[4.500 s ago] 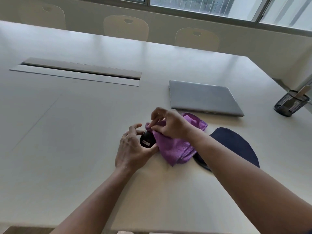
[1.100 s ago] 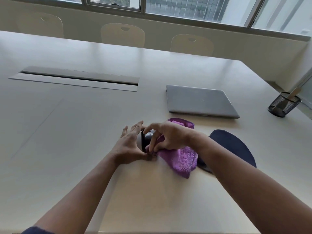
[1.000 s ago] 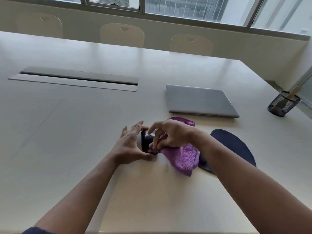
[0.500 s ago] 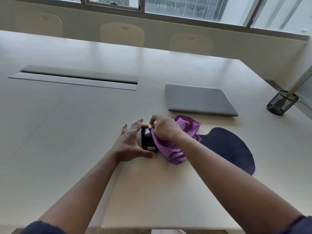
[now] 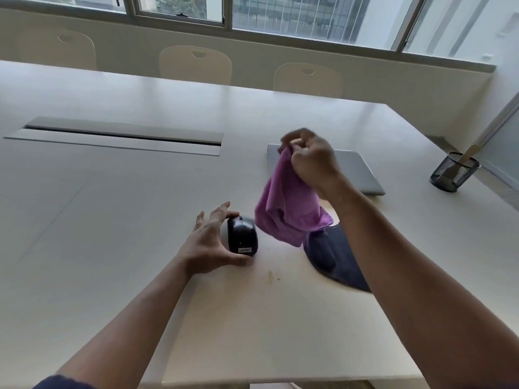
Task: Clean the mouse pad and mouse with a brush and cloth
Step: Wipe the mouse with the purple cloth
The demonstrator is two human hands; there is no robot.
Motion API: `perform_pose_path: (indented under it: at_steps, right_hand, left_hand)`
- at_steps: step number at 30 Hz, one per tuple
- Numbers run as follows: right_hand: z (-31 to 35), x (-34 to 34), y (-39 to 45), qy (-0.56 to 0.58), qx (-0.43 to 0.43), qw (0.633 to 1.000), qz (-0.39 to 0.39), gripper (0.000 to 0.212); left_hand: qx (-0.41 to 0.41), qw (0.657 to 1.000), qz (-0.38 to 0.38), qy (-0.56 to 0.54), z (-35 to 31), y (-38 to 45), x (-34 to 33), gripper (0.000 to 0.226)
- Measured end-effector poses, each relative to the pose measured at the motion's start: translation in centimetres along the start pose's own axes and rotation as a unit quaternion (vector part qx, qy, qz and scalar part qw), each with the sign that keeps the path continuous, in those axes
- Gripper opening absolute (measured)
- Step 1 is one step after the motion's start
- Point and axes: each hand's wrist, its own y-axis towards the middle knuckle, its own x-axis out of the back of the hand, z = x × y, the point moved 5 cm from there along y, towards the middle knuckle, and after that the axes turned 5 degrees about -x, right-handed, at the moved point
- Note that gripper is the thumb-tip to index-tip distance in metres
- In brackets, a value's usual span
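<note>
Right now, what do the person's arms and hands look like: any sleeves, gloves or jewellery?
Both hands are bare: no gloves, rings or watch show on the left hand or the right hand. Both forearms are uncovered. A dark navy sleeve edge shows at the bottom of the left arm; the right arm shows no sleeve in frame.

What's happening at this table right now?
A person is cleaning a computer mouse. The left hand holds the black mouse tipped up on the table, thumb at its near end and fingers at its far end. The right hand has a purple cloth pinched at the top, hanging in the air beside the mouse. The dark mouse pad lies under the cloth, with a closed laptop behind.
</note>
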Motion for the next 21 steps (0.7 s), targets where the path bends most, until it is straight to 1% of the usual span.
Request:
perform_pose_path:
  at_steps: [2, 4, 6, 7, 8, 10, 11, 12, 14, 15, 16, 17, 18, 20, 21]
  right_hand:
    - [1.0, 1.0, 0.4, 0.040, 0.019, 0.998, -0.055, 0.037]
    - [1.3, 1.4, 0.3, 0.042, 0.039, 0.993, -0.103, 0.037]
    - [0.6, 1.1, -0.3, 0.032, 0.047, 0.991, -0.125, 0.038]
    - [-0.2, 0.6, -0.8, 0.016, 0.043, 0.992, -0.119, 0.036]
    - [-1.2, 0.0, -1.2, -0.009, 0.039, 0.995, -0.094, 0.030]
    - [-3.6, -1.5, -1.9, -0.106, 0.024, 0.994, 0.001, 0.012]
    - [-4.7, -2.1, -2.2, -0.169, 0.017, 0.984, 0.059, 0.024]
    - [-5.8, -2.5, -2.3, -0.225, 0.008, 0.967, 0.119, 0.044]
    - [-7.2, -3.0, -2.6, -0.324, -0.012, 0.922, 0.214, 0.074]
    - [-7.4, -3.1, -2.8, -0.356, -0.015, 0.902, 0.243, 0.083]
    - [-7.5, -3.3, -2.9, -0.374, -0.015, 0.889, 0.262, 0.086]
    - [-7.5, -3.5, -3.1, -0.382, -0.013, 0.882, 0.276, 0.084]
    - [-7.4, -3.7, -3.2, -0.384, -0.008, 0.879, 0.283, 0.077]
    - [-7.3, -4.3, -3.2, -0.384, 0.007, 0.881, 0.277, 0.052]
    - [-7.1, -4.4, -3.2, -0.378, 0.014, 0.888, 0.262, 0.042]
  left_hand:
    - [-0.005, 1.000, 0.002, -0.009, -0.1, 0.0, 0.0, 0.128]
    - [-0.006, 1.000, 0.006, -0.019, -0.1, 0.0, -0.1, 0.129]
    - [-0.002, 1.000, 0.010, -0.024, -0.1, -0.2, -0.1, 0.134]
    - [0.001, 1.000, 0.010, -0.028, -0.1, -0.3, 0.0, 0.136]
    - [0.005, 0.999, 0.011, -0.034, -0.2, -0.3, 0.0, 0.137]
    - [-0.013, 0.999, 0.007, -0.044, -0.5, -0.3, 0.2, 0.128]
    - [-0.037, 0.998, 0.003, -0.048, -0.8, -0.4, 0.5, 0.121]
    - [-0.056, 0.997, 0.001, -0.048, -1.1, -0.4, 0.9, 0.116]
    - [-0.058, 0.998, 0.003, -0.038, -1.1, -0.6, 1.7, 0.120]
    - [-0.048, 0.998, 0.003, -0.034, -0.8, -0.7, 2.1, 0.126]
    - [-0.041, 0.999, 0.002, -0.034, -0.6, -1.0, 2.5, 0.128]
    - [-0.040, 0.999, 0.000, -0.036, -0.4, -1.2, 2.9, 0.127]
    - [-0.040, 0.999, 0.000, -0.034, -0.4, -1.5, 3.2, 0.125]
    - [-0.034, 0.999, 0.002, -0.029, -0.2, -2.0, 3.3, 0.122]
    - [-0.029, 0.999, 0.001, -0.028, -0.1, -2.3, 3.3, 0.120]
